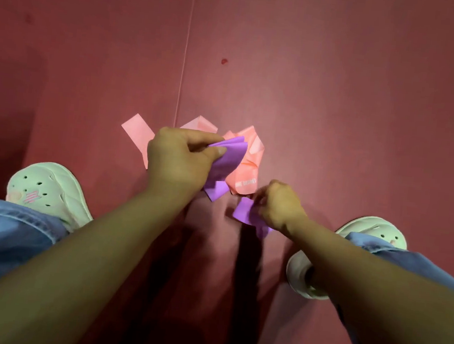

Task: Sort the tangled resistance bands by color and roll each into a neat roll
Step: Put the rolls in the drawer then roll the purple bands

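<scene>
The dark red floor takes up nearly everything, with a thin seam running up it. The person stands bent over it in blue jeans and pale clogs, feet set wide, and the bands lie between them.

The pink band is on the floor in a loose, crumpled sprawl. One flat tail reaches out to the left, another fold pokes up behind the knuckles, and a bunched part with white lettering lies toward the right. None of it is rolled.

The purple band is up off the floor, crossing over the pink one. The left hand is clenched round a stack of its folds, thumb pressed on top. The right hand, lower and a little blurred, pinches the band's other end, and a short stretch hangs slack between the two hands.

By my reckoning this is early going. The sorting looks about half done: purple appears to be lifted nearly free of pink, though I can't tell whether they are caught together under the left hand. What the left hand grips is gathered folds, not a tidy roll. No finished roll is anywhere in view, so both bands have yet to be rolled.
</scene>
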`<state>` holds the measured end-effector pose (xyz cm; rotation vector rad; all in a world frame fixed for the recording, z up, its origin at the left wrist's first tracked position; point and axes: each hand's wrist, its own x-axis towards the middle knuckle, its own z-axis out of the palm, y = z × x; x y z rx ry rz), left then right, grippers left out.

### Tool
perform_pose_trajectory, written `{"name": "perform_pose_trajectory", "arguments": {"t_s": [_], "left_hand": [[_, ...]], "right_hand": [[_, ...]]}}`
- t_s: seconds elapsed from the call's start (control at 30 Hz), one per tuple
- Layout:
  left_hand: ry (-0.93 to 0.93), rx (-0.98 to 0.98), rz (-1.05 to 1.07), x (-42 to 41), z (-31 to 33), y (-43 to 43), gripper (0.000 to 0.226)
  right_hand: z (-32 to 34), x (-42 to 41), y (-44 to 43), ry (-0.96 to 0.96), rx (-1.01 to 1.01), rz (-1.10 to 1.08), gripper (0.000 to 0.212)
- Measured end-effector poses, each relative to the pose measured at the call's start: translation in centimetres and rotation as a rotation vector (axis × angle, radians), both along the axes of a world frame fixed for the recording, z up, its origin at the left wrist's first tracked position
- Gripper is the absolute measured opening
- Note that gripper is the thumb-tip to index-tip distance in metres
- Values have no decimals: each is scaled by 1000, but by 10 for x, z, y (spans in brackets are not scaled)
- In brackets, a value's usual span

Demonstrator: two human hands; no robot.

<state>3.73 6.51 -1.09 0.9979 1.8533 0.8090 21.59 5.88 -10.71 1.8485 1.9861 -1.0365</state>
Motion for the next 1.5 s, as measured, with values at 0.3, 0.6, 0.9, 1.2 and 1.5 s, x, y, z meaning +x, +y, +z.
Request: {"name": "perform_pose_trajectory", "arguments": {"t_s": [0.3, 0.6, 0.9, 1.2, 1.5], "left_hand": [[-49, 140, 120, -5, 86, 4, 16], [-159, 211, 224, -38, 119, -23, 21], [-319, 268, 225, -38, 149, 1, 18], [-372, 332, 205, -25, 156, 9, 23], [-447, 298, 15, -39, 170, 12, 12]], "right_hand": [[156, -33, 13, 620, 129, -503, 9], [246, -49, -6, 688, 555, -524, 22], [265, -63, 20, 220, 951, -123, 12], [258, -91, 22, 610, 750, -113, 8], [266, -73, 40, 800, 523, -322, 13]]}}
